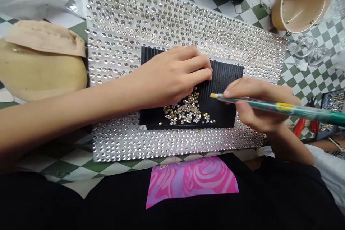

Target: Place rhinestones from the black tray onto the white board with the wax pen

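Stones (185,111), small and faceted, some clear and some gold-toned, lie in a loose heap on the near part of the black tray (226,79) in the head view, with a few strays to the heap's right. Fine grooves run over the tray's far part, and beneath it a board (115,143) of closely set, shiny stones spreads out on all sides, itself resting on the checked table (314,82). The step in hand looks to be sorting or picking up loose stones with a pencil (285,107); the next move would seem to call for a light, steady touch of its yellow tip on one stone, without scattering the heap. The left hand (180,73) reaches in from the tray's left, palm down over its middle, fingers bent toward the grooves; whether anything is pinched beneath them I cannot tell. The right hand (262,90) sits at the tray's right edge, thumb and fingers closed around the green pencil, which lies nearly level and points leftward over the grooves, tip apart from the heap. The hands are apart from each other, the pencil tip in the gap between them.
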